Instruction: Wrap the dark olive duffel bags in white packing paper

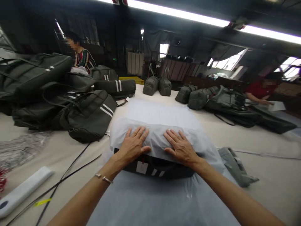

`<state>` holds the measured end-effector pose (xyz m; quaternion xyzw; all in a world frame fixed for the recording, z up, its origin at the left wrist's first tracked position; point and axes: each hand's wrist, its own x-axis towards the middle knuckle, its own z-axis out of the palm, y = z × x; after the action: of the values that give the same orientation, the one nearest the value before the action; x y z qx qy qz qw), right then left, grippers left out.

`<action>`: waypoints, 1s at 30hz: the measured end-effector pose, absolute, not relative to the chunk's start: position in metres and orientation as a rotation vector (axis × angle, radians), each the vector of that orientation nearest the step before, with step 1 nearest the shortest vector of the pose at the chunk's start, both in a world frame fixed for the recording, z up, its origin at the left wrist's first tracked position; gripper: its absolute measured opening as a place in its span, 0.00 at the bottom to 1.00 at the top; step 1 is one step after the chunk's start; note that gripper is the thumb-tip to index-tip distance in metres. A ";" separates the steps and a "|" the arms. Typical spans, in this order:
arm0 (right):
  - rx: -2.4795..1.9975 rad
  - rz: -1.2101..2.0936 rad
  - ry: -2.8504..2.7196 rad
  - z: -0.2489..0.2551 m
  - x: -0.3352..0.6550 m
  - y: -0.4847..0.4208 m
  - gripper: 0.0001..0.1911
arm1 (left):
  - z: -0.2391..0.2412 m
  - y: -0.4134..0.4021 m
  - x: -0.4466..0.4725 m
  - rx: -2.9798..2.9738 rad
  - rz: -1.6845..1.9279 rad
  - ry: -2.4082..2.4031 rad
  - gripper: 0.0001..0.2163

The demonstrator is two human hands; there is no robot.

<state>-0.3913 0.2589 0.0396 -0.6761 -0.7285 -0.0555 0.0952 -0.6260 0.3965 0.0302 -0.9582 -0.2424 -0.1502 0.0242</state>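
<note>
Pressing flat: left hand [133, 145] and right hand [181, 148], palms open, on white dust bag [157, 125] over dark bag [160, 168]; looks soft, slippery — grip edges.

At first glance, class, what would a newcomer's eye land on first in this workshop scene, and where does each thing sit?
First, the two hands in the centre foreground: the left hand and right hand lie flat on a white wrapping sheet draped over a dark bag with a hang tag. Next, the heap of dark striped bags piled on the left of the table. Overhead, a bright strip light crosses the ceiling.
</note>
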 end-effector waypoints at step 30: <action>-1.113 0.831 0.735 -0.187 -0.607 -0.126 0.34 | 0.024 0.380 -0.560 -2.893 -0.275 -0.233 0.26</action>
<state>-0.6067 -0.1260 -0.1874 -0.5011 0.3310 0.3739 0.7068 -0.5597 0.3795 0.0240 -0.9860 -0.0794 -0.0937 0.1127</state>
